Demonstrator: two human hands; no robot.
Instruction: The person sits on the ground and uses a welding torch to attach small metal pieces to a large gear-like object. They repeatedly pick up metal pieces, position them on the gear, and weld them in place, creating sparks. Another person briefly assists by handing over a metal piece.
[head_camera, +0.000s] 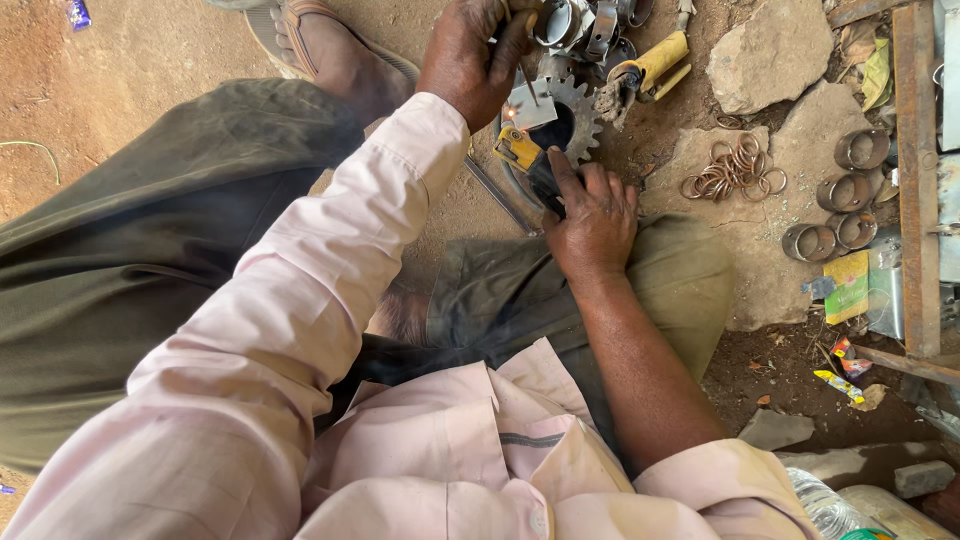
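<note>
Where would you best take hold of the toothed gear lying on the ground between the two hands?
Probably by the toothed rim on its upper right arc. The gear lies flat on the dirt, the left hand and a small metal plate cover its left side, and the right hand with the yellow-handled tool sits below. Fingers could pinch rim and centre hole from the right.
</note>
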